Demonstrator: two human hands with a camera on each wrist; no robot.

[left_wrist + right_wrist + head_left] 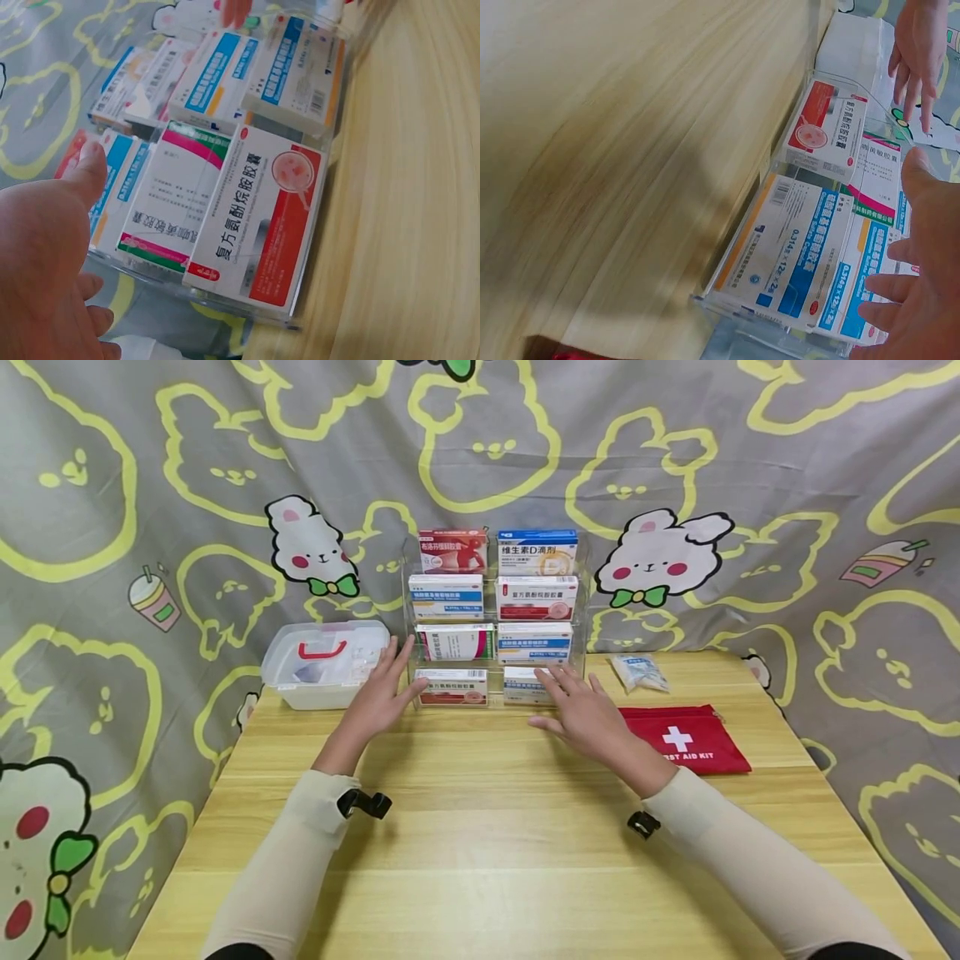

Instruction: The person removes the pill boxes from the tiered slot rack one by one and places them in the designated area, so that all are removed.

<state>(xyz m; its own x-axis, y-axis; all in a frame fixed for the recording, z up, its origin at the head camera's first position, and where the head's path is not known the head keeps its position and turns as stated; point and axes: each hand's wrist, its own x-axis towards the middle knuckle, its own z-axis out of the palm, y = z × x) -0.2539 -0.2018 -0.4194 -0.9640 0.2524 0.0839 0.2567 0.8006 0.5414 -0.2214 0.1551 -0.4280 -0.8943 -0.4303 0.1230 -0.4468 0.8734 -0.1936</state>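
Head view: a clear rack (496, 697) is seen upright at the back of the tabletop (480, 827), its four tiers filled with boxes (447, 596) in two columns. At the top, a red box (453, 552) is set beside a blue-and-white one; on the lower tiers, white boxes marked with blue or red are shown, one at third left being banded in magenta and green. The left hand (378, 697) is held with fingers spread at the rack's left edge; the right hand (588, 714), also spread, is placed before the bottom right box (517, 685), which is partly covered. Whether contact is made cannot be told. The rack is flanked by a pale case (322, 697) and, opposite, a red pouch (652, 727) and a packet (640, 672).
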